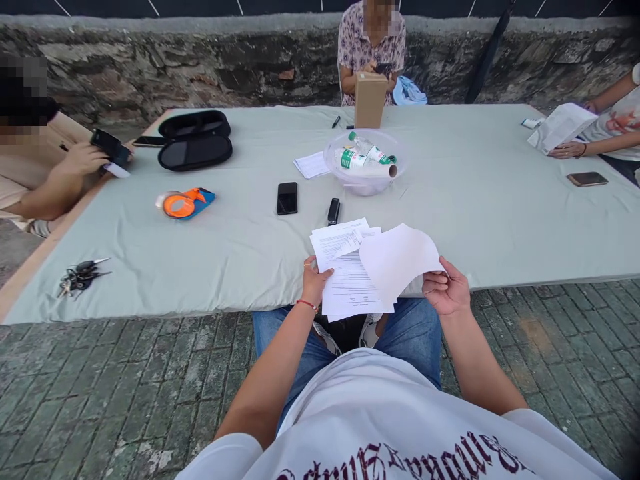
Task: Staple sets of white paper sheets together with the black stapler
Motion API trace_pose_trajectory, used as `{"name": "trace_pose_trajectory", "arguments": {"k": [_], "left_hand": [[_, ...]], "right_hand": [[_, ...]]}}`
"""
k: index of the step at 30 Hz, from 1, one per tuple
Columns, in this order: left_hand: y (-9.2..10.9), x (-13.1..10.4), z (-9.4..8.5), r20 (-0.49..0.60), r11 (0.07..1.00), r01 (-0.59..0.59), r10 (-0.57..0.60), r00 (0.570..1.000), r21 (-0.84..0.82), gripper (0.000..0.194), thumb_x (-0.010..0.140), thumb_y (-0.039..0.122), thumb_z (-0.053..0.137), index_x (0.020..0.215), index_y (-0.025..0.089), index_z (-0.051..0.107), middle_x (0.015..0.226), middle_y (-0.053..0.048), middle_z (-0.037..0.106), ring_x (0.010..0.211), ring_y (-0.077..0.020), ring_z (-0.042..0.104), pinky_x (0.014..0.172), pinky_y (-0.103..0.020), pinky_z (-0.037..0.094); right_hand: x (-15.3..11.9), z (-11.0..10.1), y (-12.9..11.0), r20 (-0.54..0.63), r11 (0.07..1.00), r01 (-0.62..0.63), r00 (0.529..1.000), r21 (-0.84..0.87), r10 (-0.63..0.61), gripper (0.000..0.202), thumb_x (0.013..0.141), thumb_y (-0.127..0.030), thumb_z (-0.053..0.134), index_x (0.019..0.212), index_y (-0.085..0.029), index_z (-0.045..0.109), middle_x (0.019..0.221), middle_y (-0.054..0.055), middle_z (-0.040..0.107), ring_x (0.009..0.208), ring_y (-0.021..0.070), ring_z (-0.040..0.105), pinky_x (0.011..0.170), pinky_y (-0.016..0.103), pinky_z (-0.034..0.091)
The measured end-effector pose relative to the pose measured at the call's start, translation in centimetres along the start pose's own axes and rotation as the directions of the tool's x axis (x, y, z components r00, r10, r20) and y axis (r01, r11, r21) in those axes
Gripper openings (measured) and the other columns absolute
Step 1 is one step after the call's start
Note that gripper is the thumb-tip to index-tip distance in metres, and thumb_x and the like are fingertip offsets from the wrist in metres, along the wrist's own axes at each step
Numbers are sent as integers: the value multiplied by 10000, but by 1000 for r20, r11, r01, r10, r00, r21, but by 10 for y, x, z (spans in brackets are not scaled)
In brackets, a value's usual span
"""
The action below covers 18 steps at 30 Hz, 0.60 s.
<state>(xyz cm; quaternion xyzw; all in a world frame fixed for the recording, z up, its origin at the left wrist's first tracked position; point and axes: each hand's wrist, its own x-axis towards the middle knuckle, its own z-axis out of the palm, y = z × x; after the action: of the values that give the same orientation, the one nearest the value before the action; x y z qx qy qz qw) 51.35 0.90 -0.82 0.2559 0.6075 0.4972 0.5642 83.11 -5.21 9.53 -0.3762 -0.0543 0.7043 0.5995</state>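
Several printed paper sheets (347, 283) lie fanned at the near table edge, partly overhanging it. My left hand (315, 280) grips the stack by its left side, thumb on top and the other fingers underneath. Between the thumb and curled fingers of my right hand (447, 287) is the right corner of a lifted sheet of paper (397, 257), which bends upward with its blank side showing. Just beyond the stack sits a black stapler (333, 211). A black phone (287, 199) lies a little farther to the left.
A clear plastic bowl (365, 185) holds bottles and a roll. Behind it stands a cardboard box (370, 100). Leftward are an orange tape dispenser (183, 203), keys (80, 277) and an open black case (195, 153). People sit at the left, far and right sides; another phone (587, 179) lies right.
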Motion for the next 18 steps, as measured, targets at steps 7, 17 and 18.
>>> {"name": "trace_pose_trajectory", "arguments": {"k": [7,17,18], "left_hand": [[1,-1,0,-28,999,19,-18,999,29,622,607,125,839,1144,163,527,1033,-117,723,936,-269,711,871,-458,560],[5,-3,-2,-19,997,66,-65,998,46,209,789,258,675,955,167,586,852,-57,691,737,-184,648,763,-356,524],[4,-4,-2,-19,997,54,-53,998,60,195,793,254,661,950,171,581,852,-51,687,726,-176,637,752,-345,518]], "right_hand": [[0,43,-11,78,980,178,982,-90,-171,106,859,-308,670,823,-225,616,728,4,641,604,98,571,451,156,496],[10,7,15,-12,891,-60,998,-450,61,279,769,-324,795,981,-164,711,832,62,734,664,161,674,461,221,568],[11,-3,18,-42,855,-109,994,-507,102,298,758,-327,814,977,-148,719,817,67,731,635,151,661,437,207,557]]}}
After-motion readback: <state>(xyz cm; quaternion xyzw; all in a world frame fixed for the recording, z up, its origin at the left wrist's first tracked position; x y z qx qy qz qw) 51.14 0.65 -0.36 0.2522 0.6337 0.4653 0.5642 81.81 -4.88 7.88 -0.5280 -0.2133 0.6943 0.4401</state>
